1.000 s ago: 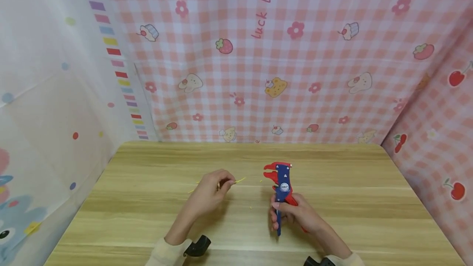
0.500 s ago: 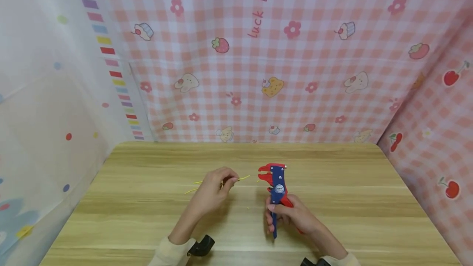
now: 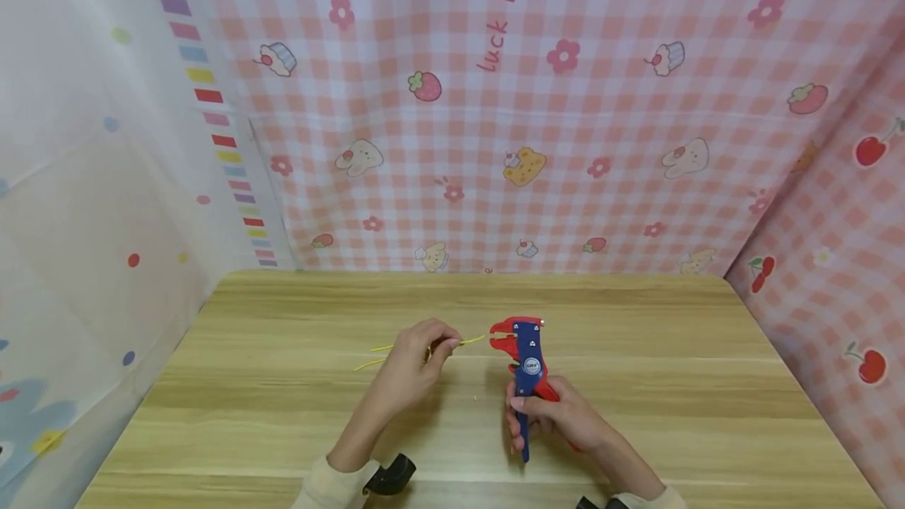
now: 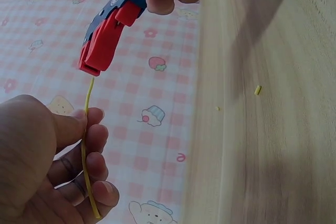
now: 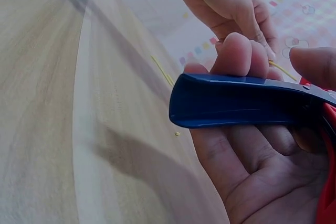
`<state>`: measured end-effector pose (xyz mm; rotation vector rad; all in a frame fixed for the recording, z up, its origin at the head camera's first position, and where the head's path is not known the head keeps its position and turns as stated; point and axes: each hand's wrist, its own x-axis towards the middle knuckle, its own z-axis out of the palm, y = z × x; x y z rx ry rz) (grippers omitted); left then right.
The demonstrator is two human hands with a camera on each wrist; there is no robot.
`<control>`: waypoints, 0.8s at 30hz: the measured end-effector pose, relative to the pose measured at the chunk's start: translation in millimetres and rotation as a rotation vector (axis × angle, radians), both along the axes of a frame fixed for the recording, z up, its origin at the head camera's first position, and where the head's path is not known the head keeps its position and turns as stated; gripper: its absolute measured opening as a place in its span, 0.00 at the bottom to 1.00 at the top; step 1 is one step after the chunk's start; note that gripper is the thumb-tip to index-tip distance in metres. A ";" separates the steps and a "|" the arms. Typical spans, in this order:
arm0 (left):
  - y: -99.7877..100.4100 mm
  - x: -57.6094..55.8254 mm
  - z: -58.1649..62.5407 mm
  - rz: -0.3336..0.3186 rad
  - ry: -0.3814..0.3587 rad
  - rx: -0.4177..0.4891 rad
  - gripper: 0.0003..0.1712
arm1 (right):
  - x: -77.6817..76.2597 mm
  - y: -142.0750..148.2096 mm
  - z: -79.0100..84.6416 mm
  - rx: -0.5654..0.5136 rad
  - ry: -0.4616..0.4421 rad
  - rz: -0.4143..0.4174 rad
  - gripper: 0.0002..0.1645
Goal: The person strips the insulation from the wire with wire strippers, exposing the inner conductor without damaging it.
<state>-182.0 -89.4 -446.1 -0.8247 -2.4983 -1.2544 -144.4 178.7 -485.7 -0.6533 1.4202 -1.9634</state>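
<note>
My left hand [image 3: 415, 364] pinches a thin yellow wire [image 4: 86, 142] between thumb and index finger. One end of it runs down across the curled fingers in the left wrist view. My right hand [image 3: 566, 415] grips the handles of a blue and red wire stripper [image 3: 529, 348], held upright above the table. The stripper's red jaws are parted and face left, toward the wire. The wire's free tip is just short of them in the head view. In the right wrist view the blue handle [image 5: 236, 100] lies across the palm, with fingers curled round it.
More yellow wires [image 3: 371, 365] lie on the wooden table [image 3: 283, 415] left of my left hand. Small yellow snippets [image 4: 258, 90] are scattered on the tabletop. A pink checked cloth [image 3: 452, 140] hangs behind the table, with further cloths at both sides.
The gap between wire and stripper has narrowed: my left hand has shifted slightly right with the wire, and the stripper has come slightly left. Both hands keep their hold.
</note>
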 end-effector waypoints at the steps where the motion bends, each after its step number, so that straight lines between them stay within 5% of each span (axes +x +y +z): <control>1: 0.0 0.2 0.4 -0.003 -0.002 0.000 0.05 | 0.1 -0.6 -0.2 -0.003 -0.001 0.004 0.09; 24: 0.1 4.5 1.0 -0.022 -0.036 -0.014 0.06 | 3.2 -8.3 -3.2 -0.004 -0.037 0.027 0.09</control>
